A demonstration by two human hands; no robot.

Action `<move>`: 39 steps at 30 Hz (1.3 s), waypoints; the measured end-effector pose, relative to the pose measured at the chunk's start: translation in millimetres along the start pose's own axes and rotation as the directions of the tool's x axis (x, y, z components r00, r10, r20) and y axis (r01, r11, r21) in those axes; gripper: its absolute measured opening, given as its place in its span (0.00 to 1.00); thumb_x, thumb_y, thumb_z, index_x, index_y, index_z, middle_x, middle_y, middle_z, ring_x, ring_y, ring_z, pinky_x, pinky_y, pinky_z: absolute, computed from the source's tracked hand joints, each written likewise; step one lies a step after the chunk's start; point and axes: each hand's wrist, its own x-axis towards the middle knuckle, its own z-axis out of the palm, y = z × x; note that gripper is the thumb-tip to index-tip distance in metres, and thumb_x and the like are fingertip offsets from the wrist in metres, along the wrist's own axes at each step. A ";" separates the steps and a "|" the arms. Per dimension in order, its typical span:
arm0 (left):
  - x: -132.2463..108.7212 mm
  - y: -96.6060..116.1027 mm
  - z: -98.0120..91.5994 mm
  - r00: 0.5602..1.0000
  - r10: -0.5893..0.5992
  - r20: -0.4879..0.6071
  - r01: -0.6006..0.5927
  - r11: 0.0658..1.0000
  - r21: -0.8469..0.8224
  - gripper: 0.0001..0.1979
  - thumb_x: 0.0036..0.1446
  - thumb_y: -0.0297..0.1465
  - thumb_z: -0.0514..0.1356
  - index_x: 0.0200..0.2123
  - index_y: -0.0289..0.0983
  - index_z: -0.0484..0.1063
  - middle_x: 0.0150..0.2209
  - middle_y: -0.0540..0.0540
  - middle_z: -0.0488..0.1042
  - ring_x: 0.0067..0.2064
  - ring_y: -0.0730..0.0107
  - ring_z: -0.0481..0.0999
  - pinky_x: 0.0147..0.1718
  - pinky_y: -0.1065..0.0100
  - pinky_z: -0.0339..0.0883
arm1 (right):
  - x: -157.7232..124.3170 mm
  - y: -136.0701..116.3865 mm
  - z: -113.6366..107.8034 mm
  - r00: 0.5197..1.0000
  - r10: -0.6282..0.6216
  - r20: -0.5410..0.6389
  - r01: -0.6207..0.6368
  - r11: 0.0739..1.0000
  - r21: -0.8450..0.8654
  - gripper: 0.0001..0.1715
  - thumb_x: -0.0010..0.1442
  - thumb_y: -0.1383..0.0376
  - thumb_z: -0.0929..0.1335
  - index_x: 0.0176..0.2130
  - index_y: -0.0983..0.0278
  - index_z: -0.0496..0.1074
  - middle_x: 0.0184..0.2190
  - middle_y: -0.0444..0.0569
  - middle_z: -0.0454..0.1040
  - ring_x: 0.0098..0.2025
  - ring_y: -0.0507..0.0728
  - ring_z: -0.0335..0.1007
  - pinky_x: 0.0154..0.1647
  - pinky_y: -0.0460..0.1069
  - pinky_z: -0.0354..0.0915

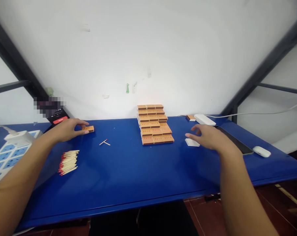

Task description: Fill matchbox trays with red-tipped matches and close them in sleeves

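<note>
My left hand rests on the blue table with its fingertips pinching a small orange matchbox. My right hand hovers with fingers apart over a white inner matchbox tray, touching or nearly touching it. Between the hands stands a stepped stack of orange matchboxes. A pile of red-tipped matches lies near my left forearm. Two loose matches lie crossed in front of the held matchbox.
A white power strip sits at the left edge, a dark phone behind my left hand. At the right lie another matchbox, a white charger with cable, a dark tablet and a white earbud case.
</note>
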 end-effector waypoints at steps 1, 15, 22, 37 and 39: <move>-3.8 0.1 0.0 0.999 0.006 0.032 -0.006 1.000 0.003 0.37 0.49 0.60 0.68 0.50 0.36 0.82 0.49 0.40 0.85 0.48 0.51 0.82 0.49 0.55 0.74 | -5.7 8.7 5.5 0.997 -0.077 0.024 0.076 0.996 0.041 0.31 0.60 0.44 0.71 0.52 0.63 0.79 0.46 0.57 0.83 0.45 0.66 0.80 0.43 0.56 0.72; -26.6 45.8 -0.9 0.989 0.139 -0.051 -0.136 0.989 0.055 0.26 0.60 0.52 0.60 0.48 0.40 0.83 0.43 0.43 0.86 0.44 0.55 0.83 0.45 0.57 0.73 | -46.3 -5.7 15.2 0.981 -0.091 -0.173 0.095 0.995 0.013 0.16 0.67 0.53 0.67 0.45 0.60 0.78 0.42 0.56 0.82 0.43 0.66 0.78 0.44 0.58 0.71; -26.0 45.0 -1.6 0.983 0.162 -0.083 -0.155 0.985 0.081 0.24 0.61 0.49 0.59 0.46 0.39 0.84 0.40 0.42 0.86 0.41 0.54 0.83 0.43 0.56 0.72 | -55.2 42.2 40.8 0.972 0.055 -0.228 -0.104 0.973 -0.208 0.42 0.69 0.39 0.62 0.54 0.72 0.79 0.48 0.75 0.76 0.51 0.81 0.74 0.49 0.69 0.69; -42.1 50.5 -25.5 1.000 -0.014 0.014 0.013 1.000 0.018 0.33 0.54 0.59 0.62 0.50 0.41 0.83 0.42 0.45 0.85 0.43 0.54 0.81 0.49 0.53 0.75 | -93.9 14.9 48.1 0.930 -0.129 -0.343 0.201 0.962 0.182 0.15 0.68 0.57 0.65 0.45 0.60 0.79 0.43 0.56 0.83 0.45 0.68 0.78 0.49 0.62 0.72; -59.6 47.2 -27.7 0.988 -0.109 0.111 0.104 0.993 0.048 0.42 0.48 0.65 0.65 0.56 0.42 0.81 0.53 0.43 0.83 0.51 0.48 0.81 0.53 0.50 0.74 | -99.6 -7.9 43.1 0.906 -0.207 -0.369 0.310 0.919 0.245 0.14 0.70 0.55 0.67 0.45 0.59 0.79 0.45 0.54 0.83 0.45 0.65 0.77 0.49 0.60 0.72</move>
